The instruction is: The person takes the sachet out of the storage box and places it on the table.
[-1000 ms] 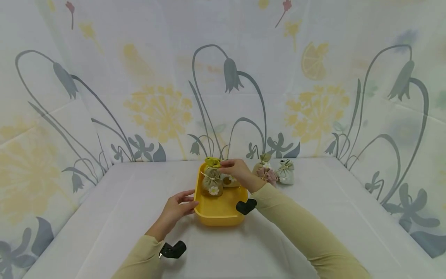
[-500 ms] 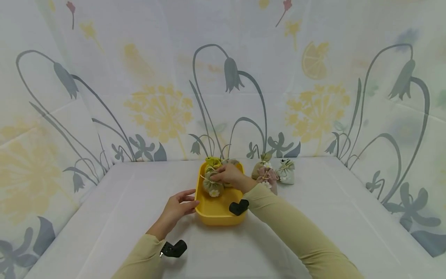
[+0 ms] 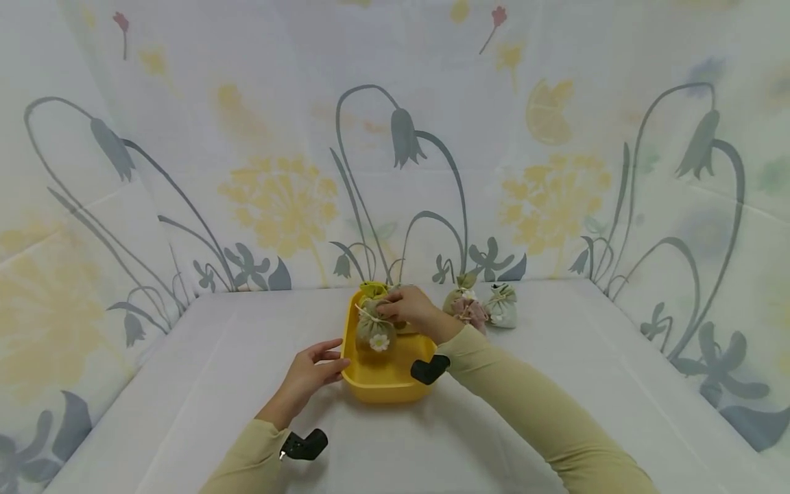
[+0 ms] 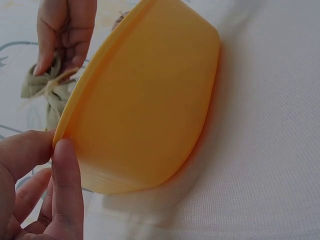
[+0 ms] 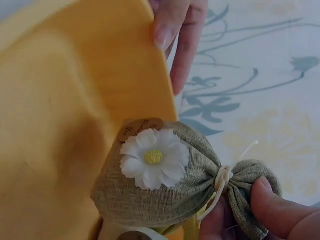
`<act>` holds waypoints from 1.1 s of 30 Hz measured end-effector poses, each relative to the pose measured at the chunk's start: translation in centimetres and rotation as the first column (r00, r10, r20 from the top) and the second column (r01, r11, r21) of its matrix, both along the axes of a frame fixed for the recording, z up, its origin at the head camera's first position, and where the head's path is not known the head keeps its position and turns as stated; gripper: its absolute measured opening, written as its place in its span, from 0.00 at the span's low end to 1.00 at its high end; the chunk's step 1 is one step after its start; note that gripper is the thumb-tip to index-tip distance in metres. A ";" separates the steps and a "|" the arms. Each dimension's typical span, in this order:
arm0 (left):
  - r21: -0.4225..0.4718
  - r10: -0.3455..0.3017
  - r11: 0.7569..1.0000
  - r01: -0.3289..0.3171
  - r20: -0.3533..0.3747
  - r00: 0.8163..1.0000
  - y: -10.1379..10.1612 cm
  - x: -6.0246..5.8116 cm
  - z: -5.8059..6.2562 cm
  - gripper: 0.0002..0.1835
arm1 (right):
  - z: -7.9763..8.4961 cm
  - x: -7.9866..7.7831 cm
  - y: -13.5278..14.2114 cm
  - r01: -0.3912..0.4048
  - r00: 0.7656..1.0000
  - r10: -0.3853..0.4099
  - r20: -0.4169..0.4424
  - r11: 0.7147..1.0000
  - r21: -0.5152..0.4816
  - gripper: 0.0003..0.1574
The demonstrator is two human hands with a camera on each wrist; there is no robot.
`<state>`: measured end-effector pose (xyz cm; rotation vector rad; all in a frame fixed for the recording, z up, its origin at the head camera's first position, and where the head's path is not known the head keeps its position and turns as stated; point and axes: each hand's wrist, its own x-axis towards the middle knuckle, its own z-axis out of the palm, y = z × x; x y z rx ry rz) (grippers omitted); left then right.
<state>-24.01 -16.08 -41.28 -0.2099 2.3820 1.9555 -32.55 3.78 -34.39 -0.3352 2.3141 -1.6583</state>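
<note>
A yellow plastic tray [image 3: 389, 393] stands on the white table. My left hand [image 3: 311, 374] pinches its left rim between thumb and fingers; the left wrist view shows the fingers on the outer wall. Inside the tray, my right hand [image 3: 415, 312] pinches the gathered top of an olive-green drawstring pouch [image 5: 145, 205] just above its cord. A white fabric daisy [image 5: 155, 160] sits on the pouch's front. Behind it is a yellow-green pouch [image 3: 372, 288], partly covered. Another pouch in the tray is mostly hidden under my right hand.
Right of the tray, near the back of the table, sit a pink pouch [image 3: 470, 312], a beige pouch with a green top [image 3: 457, 296] and a pale green pouch [image 3: 503, 306]. A flower-printed cloth [image 3: 278, 219] hangs behind the table.
My right hand has moved from the back of the tray down and left to the olive-green pouch and now grips its top. My left hand has stayed at the tray's rim.
</note>
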 end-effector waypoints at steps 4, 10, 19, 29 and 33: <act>-0.004 0.002 1.000 -0.002 -0.007 1.000 -0.1 0.0 0.1 0.26 | 1.3 1.2 0.4 -0.005 1.000 0.005 -0.014 0.999 -0.035 0.17; -0.006 -0.001 1.000 0.001 0.003 1.000 -0.3 0.1 0.2 0.26 | 2.7 2.8 1.3 -0.020 0.998 0.016 -0.054 0.997 -0.074 0.16; 0.006 -0.004 1.000 0.004 0.006 1.000 -0.1 0.0 0.2 0.26 | 3.8 5.2 2.7 -0.075 0.993 0.061 -0.096 0.986 -0.149 0.15; 0.001 0.000 1.000 0.000 0.004 1.000 0.0 0.1 0.1 0.26 | 4.1 7.0 4.1 -0.074 0.991 0.053 -0.122 0.981 -0.179 0.15; -0.002 0.003 1.000 -0.003 0.002 1.000 0.0 0.0 0.1 0.25 | 4.3 7.7 4.7 -0.078 0.989 0.052 -0.138 0.978 -0.192 0.15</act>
